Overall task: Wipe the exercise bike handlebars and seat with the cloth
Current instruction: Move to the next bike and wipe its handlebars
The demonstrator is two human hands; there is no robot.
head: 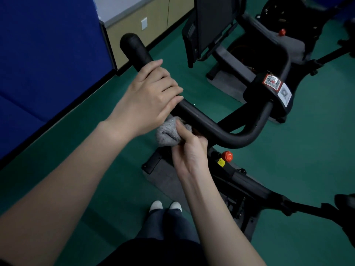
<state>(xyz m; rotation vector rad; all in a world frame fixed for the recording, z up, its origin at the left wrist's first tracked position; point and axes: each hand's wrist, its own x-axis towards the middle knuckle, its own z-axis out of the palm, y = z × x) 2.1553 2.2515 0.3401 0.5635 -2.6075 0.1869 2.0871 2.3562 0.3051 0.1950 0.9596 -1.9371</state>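
Observation:
The black exercise bike handlebar (221, 129) curves from a rounded end at upper left to a clamp with stickers at the right. My left hand (151, 96) grips the left bar, fingers curled over its top. Just below it, my right hand (189, 148) holds a bunched grey cloth (169, 131) against the underside of the bar near the bend. The seat (345, 204) shows only as a dark shape at the right edge, mostly cut off.
A red knob (227, 156) sits on the bike frame (249, 185) below the bar. A second exercise bike (269, 41) stands beyond. A blue padded wall (48, 64) runs along the left. Green floor (307, 150) surrounds the bikes; my shoes (165, 206) are beside the base.

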